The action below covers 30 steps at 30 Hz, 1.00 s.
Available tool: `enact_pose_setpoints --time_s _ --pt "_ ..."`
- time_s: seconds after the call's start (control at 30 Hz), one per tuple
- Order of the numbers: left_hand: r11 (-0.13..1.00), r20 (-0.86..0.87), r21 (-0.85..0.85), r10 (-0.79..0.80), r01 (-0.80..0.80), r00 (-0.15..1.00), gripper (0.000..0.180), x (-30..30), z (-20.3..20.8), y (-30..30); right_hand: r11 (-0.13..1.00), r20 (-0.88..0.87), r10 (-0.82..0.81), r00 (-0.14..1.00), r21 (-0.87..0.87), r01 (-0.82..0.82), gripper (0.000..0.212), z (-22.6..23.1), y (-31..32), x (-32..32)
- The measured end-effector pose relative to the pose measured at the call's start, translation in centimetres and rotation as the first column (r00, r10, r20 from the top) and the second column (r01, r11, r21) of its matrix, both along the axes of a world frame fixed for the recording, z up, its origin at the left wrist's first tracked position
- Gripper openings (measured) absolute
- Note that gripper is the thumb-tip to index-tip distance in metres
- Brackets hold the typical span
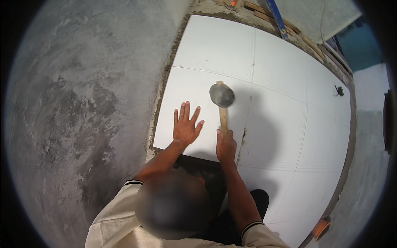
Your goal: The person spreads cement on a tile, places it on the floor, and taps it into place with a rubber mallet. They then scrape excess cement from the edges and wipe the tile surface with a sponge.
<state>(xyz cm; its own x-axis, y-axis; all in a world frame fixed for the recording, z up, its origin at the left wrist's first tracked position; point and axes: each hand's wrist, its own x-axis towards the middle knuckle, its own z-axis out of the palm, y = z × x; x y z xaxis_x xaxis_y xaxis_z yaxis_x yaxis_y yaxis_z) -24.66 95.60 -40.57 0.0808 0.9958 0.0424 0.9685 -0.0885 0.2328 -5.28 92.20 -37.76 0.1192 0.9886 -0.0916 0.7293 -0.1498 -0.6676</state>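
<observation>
My left hand [187, 126] lies flat with fingers spread on a large white floor tile [165, 120], close to the left wall. In my right hand [226, 147] is a rubber mallet [222, 96], gripped by its wooden handle. Its dark round head is over the same tile, ahead and to the right of my left hand. Whether the head touches the tile I cannot tell. Dark smudges mark the seam beside my right hand.
More white tiles spread ahead and to the right. A rough grey wall [82, 103] rises at the left. A blue bar [276, 17] and wood strips [264, 16] lie at the far edge. A small dark object [340, 90] sits far right, an orange thing [321, 228] lower right.
</observation>
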Motion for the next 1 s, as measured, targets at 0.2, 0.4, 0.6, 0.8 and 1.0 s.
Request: enact_pose_setpoints --time_s 0.2,0.4,0.6,0.8,1.0 --pt "1.000 0.042 0.025 0.010 -0.011 0.999 0.064 0.3 0.3 0.2 0.988 0.050 0.043 0.998 -0.148 -0.035 0.035 -0.3 0.9 -0.3" --pt "0.986 0.084 0.036 -0.165 0.162 0.983 0.051 -0.6 -0.1 -0.5 0.994 -0.210 0.075 0.975 0.088 -0.058 0.034 3.8 2.3 -2.0" --pt "0.978 0.136 0.069 -0.203 0.195 0.970 0.048 -0.5 -0.1 -0.3 0.977 -0.014 0.178 0.984 -0.114 -0.178 0.029 1.0 4.6 -2.4" --pt "0.980 0.173 0.093 -0.188 0.174 0.967 0.046 -0.8 0.0 0.0 0.991 -0.245 0.132 0.961 0.056 -0.122 0.033 3.2 5.8 -3.3" --pt "0.985 0.228 0.055 -0.172 0.164 0.958 0.046 -0.7 0.2 -0.7 0.975 -0.121 0.216 0.969 -0.023 -0.221 0.034 2.9 6.4 -3.4"
